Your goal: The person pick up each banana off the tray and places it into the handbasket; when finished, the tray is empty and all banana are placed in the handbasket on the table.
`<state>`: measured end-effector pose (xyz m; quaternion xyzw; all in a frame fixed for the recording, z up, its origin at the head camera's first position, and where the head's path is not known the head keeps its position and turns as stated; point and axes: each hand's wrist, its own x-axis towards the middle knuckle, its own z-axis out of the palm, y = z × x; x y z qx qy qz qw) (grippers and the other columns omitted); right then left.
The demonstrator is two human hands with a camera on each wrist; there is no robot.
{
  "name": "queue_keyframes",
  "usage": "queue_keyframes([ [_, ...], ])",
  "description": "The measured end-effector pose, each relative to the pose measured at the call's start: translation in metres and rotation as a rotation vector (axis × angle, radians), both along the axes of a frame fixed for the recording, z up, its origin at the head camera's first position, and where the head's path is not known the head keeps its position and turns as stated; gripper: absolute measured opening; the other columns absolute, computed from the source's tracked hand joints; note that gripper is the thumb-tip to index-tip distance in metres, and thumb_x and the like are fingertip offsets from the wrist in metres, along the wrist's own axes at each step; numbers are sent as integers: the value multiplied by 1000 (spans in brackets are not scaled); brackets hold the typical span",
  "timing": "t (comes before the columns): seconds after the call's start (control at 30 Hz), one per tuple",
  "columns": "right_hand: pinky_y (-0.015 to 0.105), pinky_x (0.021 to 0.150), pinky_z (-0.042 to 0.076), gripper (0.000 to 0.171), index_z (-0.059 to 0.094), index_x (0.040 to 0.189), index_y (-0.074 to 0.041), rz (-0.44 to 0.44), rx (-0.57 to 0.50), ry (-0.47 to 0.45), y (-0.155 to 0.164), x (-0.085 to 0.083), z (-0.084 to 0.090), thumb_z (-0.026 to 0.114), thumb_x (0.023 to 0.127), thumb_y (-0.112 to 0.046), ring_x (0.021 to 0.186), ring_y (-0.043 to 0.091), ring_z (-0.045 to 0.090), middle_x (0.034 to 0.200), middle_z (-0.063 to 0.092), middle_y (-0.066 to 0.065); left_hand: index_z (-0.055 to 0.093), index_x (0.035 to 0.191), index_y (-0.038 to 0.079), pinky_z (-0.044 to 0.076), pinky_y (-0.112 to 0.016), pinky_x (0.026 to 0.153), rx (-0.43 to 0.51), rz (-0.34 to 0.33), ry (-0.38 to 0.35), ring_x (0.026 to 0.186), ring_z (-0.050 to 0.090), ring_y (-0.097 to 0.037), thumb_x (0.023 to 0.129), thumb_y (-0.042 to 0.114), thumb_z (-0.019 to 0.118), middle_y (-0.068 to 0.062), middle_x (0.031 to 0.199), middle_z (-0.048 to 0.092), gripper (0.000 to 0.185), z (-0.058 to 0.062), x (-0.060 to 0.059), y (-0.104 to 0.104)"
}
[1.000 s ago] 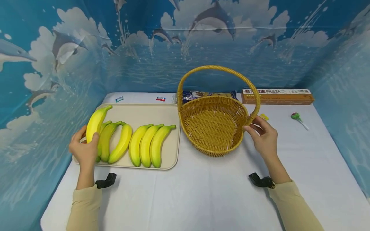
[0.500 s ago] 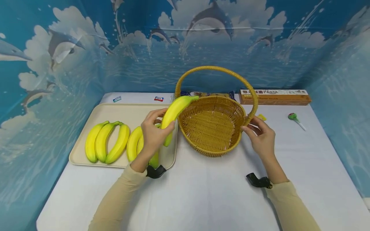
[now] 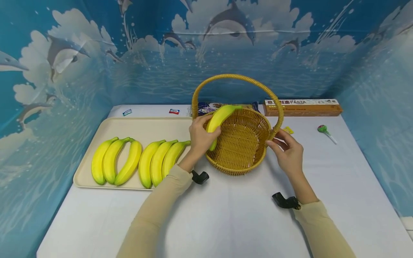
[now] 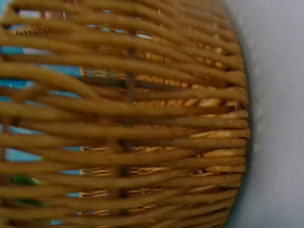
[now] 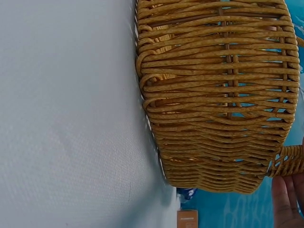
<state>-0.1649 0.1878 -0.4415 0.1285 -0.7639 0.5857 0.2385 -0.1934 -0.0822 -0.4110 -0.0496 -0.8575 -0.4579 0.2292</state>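
Banana sits in the left hand, fingers curled round its lower half, long axis running from near-left up to far-right, tip out over the open mouth of the wicker basket. Fruit is above the left rim, not yet down on the woven floor; basket interior looks bare, though the near wall hides part of it. Left hand is the nearer one to the basket's inside, hovering right at the rim.

Right hand is on the opposite side, fingers at the base of the basket handle where it meets the rim; it seems to pinch the handle root lightly, but the grip is partly hidden, so can't be sure how firm. In the right wrist view only fingertips show by the handle stub, weave filling the frame. Left wrist view is all weave, close and blurred.

Left of the basket, a beige tray on the white bench holds six more bananas in two groups of three, lying side by side. Behind the basket: dark snack packet. Far right: long pasta box, a lollipop, small yellow item beside the handle.
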Motion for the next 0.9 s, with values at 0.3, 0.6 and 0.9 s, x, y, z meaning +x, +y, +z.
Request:
queue_keyframes([
  [0.3, 14, 85, 52, 47, 62, 125, 6, 4, 0, 1, -1, 1, 2, 72, 79, 11, 100, -5, 62, 115, 65, 29, 70, 119, 8, 40, -46, 90, -210, 75, -101, 102, 62, -29, 79, 28, 73, -9, 117, 71, 45, -13, -10, -1],
  [0.6, 14, 86, 52, 46, 63, 126, 4, -6, 5, -7, -1, 0, 4, 72, 81, 9, 102, -1, 63, 110, 66, 24, 70, 120, 9, 39, -44, 89, -309, 103, -110, 94, 63, -26, 80, 28, 75, -7, 113, 73, 45, -20, -13, -1],
  [0.9, 14, 85, 52, 47, 64, 125, 4, -14, 7, -7, -1, 0, 3, 72, 79, 11, 102, 0, 63, 106, 66, -7, 71, 118, 8, 38, -43, 88, -375, 120, -123, 95, 62, -25, 78, 27, 80, -8, 111, 73, 45, -21, -12, 0],
])
